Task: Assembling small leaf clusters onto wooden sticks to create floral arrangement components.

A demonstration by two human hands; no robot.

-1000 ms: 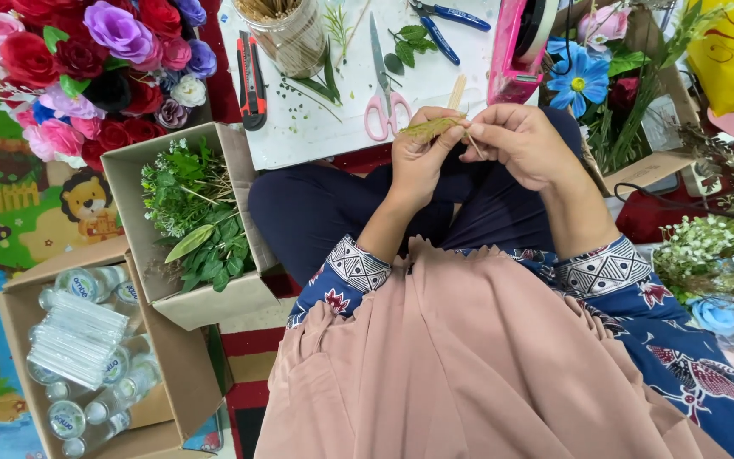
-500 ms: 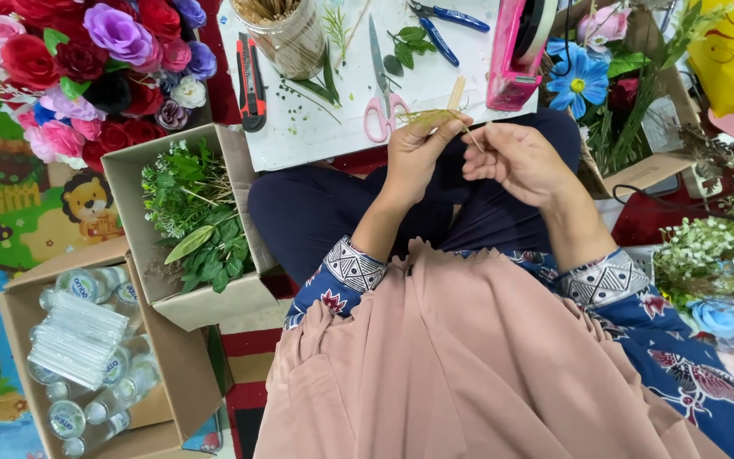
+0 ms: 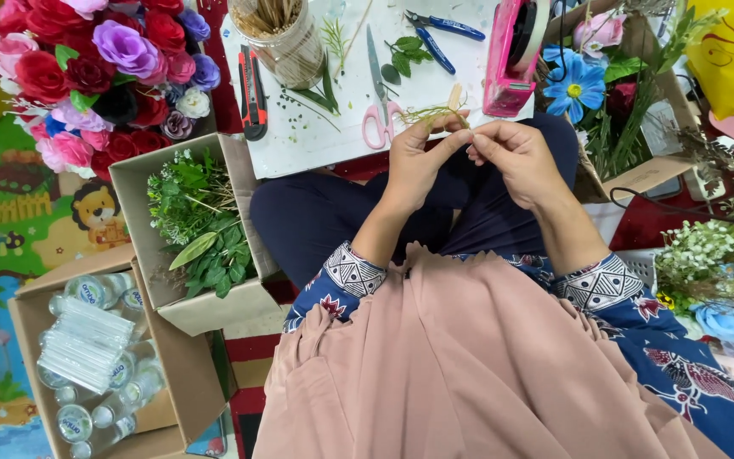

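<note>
White table (image 3: 316, 140) at twelve o'clock, littered with green trimmings. My left hand (image 3: 414, 161) and right hand (image 3: 516, 157) meet above my lap at its near edge, both pinched narrow on one thin green sprig (image 3: 435, 115) (fingertips nearly touching). Pink-handled scissors (image 3: 377, 106) lie just beyond the left hand. Pink tape dispenser (image 3: 511, 59) at one o'clock. Box of green leaves (image 3: 201, 225) at nine o'clock; artificial roses (image 3: 95, 68) at ten.
</note>
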